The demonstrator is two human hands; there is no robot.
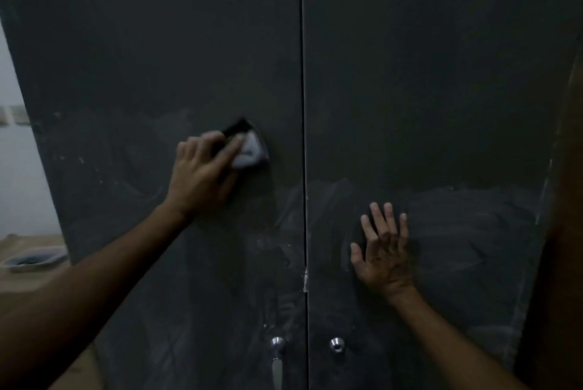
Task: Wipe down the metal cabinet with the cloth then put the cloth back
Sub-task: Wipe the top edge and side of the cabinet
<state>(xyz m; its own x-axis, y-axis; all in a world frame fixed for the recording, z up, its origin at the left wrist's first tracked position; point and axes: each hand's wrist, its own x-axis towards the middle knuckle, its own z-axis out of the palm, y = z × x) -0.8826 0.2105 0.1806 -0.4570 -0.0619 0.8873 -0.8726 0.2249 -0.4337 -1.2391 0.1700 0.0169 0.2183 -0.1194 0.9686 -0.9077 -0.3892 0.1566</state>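
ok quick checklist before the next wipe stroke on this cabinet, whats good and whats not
1. Cloth held by the left hand: ok, fingers press it to the left door.
2. Right hand bracing: ok, flat with spread fingers on the right door.
3. Doors shut: ok, centre seam looks closed.
4. Handle and knob out of the stroke path: ok, both well below the cloth.
5. Surface clean: not ok, streaks show across the lower doors.
6. Upper doors wiped: cannot tell, too dark.
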